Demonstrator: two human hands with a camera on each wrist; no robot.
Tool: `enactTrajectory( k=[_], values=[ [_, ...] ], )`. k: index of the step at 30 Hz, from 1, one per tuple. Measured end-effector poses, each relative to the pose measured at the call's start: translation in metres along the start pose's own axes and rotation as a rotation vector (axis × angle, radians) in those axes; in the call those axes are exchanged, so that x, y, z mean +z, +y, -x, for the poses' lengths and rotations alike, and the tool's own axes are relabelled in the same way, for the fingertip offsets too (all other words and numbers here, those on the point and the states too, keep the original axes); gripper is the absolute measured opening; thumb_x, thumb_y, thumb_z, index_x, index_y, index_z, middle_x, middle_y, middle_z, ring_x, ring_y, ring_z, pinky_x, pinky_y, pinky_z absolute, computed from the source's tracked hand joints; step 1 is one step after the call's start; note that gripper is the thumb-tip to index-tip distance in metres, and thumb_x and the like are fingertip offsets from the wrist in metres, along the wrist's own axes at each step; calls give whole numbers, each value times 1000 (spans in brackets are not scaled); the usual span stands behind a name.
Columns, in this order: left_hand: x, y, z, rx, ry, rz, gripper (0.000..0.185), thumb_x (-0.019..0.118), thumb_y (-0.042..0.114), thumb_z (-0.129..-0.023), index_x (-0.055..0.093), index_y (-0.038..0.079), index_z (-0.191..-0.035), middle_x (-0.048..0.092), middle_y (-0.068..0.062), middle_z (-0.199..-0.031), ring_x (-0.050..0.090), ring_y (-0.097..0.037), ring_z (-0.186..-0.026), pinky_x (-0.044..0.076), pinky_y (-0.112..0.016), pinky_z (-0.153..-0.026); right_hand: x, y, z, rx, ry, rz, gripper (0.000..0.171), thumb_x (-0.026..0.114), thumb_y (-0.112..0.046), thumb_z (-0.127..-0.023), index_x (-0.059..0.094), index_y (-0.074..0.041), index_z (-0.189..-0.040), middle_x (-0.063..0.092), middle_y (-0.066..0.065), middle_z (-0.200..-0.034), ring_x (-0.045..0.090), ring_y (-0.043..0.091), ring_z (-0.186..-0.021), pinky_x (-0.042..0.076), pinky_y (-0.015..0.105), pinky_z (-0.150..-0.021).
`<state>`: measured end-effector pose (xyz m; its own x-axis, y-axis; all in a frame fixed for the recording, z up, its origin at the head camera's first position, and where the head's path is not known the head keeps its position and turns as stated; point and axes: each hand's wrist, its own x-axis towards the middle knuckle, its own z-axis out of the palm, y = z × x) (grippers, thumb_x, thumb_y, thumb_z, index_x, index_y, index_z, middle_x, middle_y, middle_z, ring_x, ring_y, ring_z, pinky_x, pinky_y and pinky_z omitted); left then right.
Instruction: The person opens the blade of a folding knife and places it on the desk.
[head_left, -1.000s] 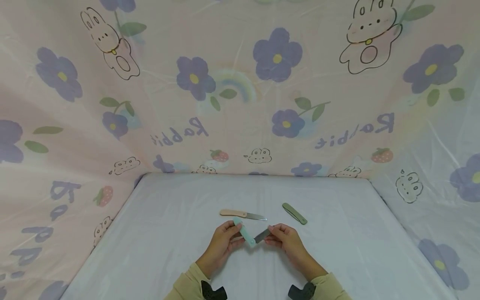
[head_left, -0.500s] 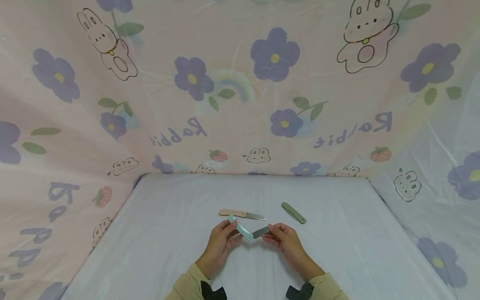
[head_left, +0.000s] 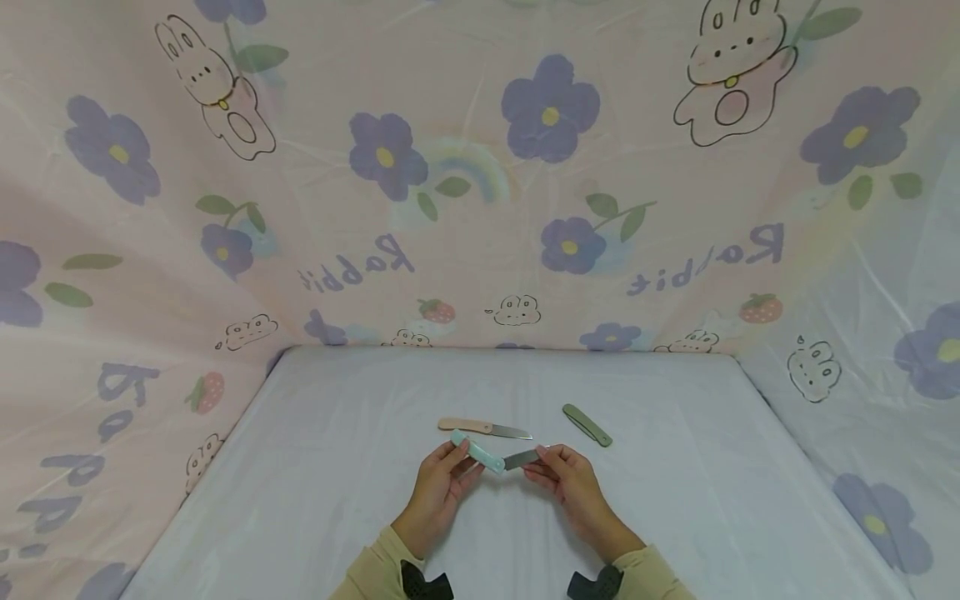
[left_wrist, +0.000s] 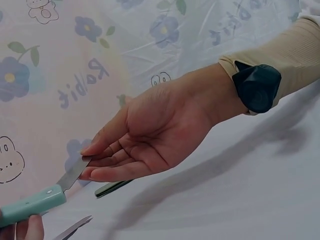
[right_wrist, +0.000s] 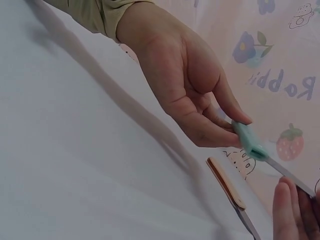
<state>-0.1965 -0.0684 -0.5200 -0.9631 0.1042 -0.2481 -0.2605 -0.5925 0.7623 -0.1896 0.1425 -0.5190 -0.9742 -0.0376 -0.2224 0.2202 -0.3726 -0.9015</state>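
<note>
In the head view, a mint-green folding knife (head_left: 480, 455) is held above the table between both hands, its blade swung well out from the handle. My left hand (head_left: 437, 490) pinches the handle near its end. With thumb and fingers my right hand (head_left: 572, 492) pinches the flat grey blade (head_left: 520, 459) toward its tip, which the fingers hide. The left wrist view shows the right hand (left_wrist: 155, 132) on the blade and the handle (left_wrist: 35, 206) at lower left. In the right wrist view the left hand (right_wrist: 185, 85) grips the handle (right_wrist: 248, 141).
Just behind the hands lies an unfolded knife (head_left: 483, 428) with a beige handle, blade pointing right. A folded green knife (head_left: 587, 425) lies farther right. The table (head_left: 337, 500) has a white cover, with a printed rabbit-and-flower curtain (head_left: 465, 233) around its back and sides.
The mint knife has risen slightly, and its blade has swung farther out, so handle and blade form a flatter angle. The knives on the table lie where they were.
</note>
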Motion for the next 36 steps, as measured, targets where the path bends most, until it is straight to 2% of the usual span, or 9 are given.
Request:
enactTrajectory(
  k=[9, 19, 27, 31, 36],
  values=[
    [2, -1, 1, 16, 55, 67, 51, 57, 10, -93, 31, -12, -130, 55, -12, -102, 61, -19, -94, 47, -36, -90, 7, 4, 1, -16, 37, -78, 15, 56, -5, -92, 47, 7, -94, 64, 20, -95, 67, 27, -86, 52, 37, -80],
    [6, -2, 2, 46, 133, 92, 46, 56, 8, -93, 34, -12, -128, 52, -17, -105, 59, -20, -93, 47, -36, -90, 13, 11, 5, -11, 49, -171, 14, 51, -5, -95, 46, 8, -98, 64, 21, -98, 66, 24, -88, 51, 37, -83],
    [6, -2, 5, 56, 132, 140, 45, 53, 8, -95, 32, -13, -128, 56, -16, -100, 62, -19, -91, 46, -33, -90, 21, 14, 9, -10, 39, -215, 21, 47, -5, -97, 41, 12, -107, 61, 26, -106, 66, 23, -89, 49, 37, -85],
    [8, 0, 7, 58, 137, 185, 49, 51, 7, -96, 26, -14, -133, 49, -24, -116, 60, -24, -100, 45, -32, -91, 26, 14, 12, 5, 58, -285, 20, 45, -3, -97, 40, 12, -108, 63, 23, -103, 66, 24, -89, 49, 37, -86],
    [12, 3, 9, 63, 133, 259, 54, 50, 6, -96, 20, -11, -138, 29, -31, -136, 47, -33, -118, 44, -33, -93, 32, 13, 16, -5, 71, -340, 26, 45, -5, -98, 36, 14, -113, 61, 23, -103, 66, 26, -90, 48, 37, -87]
  ],
)
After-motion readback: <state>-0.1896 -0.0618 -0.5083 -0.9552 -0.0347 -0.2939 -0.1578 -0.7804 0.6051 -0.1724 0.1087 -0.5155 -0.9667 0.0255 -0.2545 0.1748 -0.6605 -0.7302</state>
